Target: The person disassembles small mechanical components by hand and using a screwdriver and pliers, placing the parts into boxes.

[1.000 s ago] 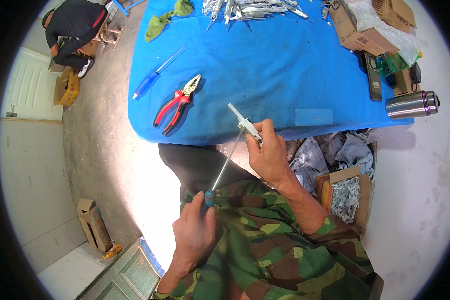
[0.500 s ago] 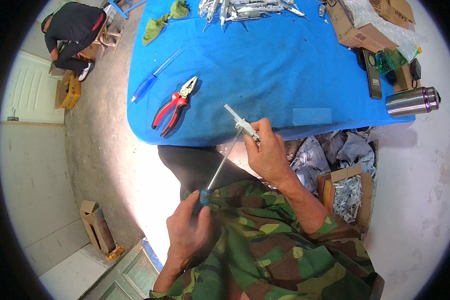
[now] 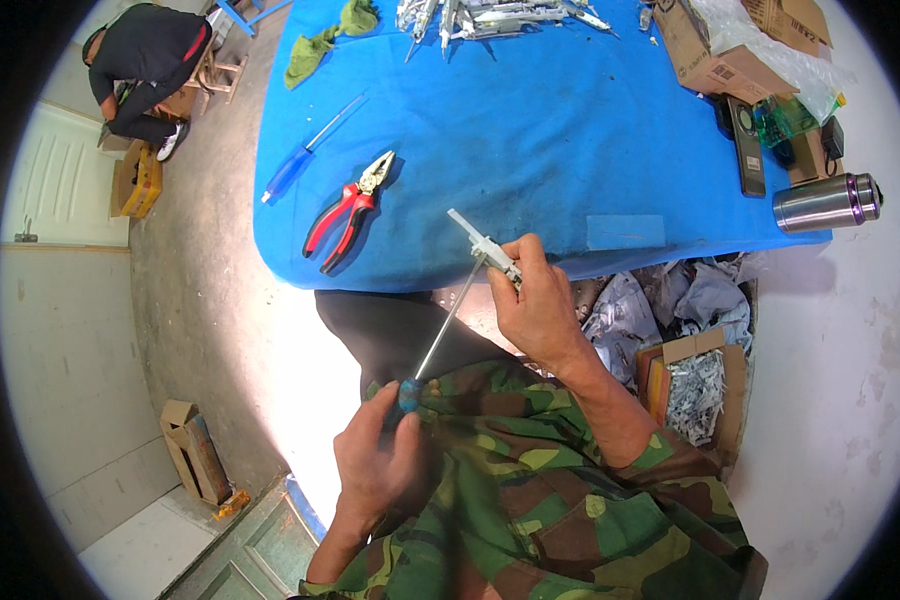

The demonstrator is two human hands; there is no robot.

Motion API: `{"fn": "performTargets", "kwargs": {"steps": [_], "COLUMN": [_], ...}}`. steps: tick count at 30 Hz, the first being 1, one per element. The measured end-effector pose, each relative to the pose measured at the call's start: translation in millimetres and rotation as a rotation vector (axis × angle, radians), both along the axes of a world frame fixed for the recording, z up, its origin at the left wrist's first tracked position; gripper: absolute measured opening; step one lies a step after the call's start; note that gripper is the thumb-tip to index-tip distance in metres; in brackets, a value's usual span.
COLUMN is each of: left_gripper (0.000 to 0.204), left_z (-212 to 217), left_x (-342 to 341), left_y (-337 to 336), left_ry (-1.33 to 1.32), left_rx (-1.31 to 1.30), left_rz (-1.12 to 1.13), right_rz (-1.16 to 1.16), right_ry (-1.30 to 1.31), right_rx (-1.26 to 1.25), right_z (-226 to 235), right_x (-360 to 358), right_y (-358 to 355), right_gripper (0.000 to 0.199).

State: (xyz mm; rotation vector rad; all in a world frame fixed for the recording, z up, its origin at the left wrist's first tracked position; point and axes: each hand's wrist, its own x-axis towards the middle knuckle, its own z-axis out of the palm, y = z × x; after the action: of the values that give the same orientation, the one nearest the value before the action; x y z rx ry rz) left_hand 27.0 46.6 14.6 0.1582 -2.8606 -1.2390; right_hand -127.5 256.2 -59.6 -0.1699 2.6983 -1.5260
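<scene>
My left hand (image 3: 375,455) is closed on the blue handle of a screwdriver (image 3: 445,328), low over my lap. Its metal shaft slants up and to the right, and the tip meets a white and grey slim mechanical part (image 3: 483,243). That part is pinched between the thumb and fingers of my right hand (image 3: 535,305), just off the table's near edge. A narrow pale bar juts from its upper left end. Red-handled pliers (image 3: 342,222) and a second screwdriver with a blue handle (image 3: 292,174) lie on the blue-covered table (image 3: 470,130).
Similar parts (image 3: 500,18) are heaped at the table's far side, beside a green cloth (image 3: 315,55). A steel flask (image 3: 820,204), a phone (image 3: 745,150) and a cardboard box (image 3: 710,70) stand right. Below, a box holds metal scraps (image 3: 695,395). A person (image 3: 145,60) sits far left.
</scene>
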Motion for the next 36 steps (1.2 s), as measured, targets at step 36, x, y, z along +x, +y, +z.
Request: {"fn": "performTargets", "kwargs": {"steps": [36], "left_gripper": [0.038], "left_z": [27], "left_x": [-23], "left_y": [11], "left_ry": [-0.066], "left_rx": [-0.241], "left_rz": [-0.091], "right_rz": [-0.001], "right_ry": [0.100], "right_rx": [0.044], "right_z": [-4], "right_x": [6], "right_y": [-10], "right_gripper": [0.026]}}
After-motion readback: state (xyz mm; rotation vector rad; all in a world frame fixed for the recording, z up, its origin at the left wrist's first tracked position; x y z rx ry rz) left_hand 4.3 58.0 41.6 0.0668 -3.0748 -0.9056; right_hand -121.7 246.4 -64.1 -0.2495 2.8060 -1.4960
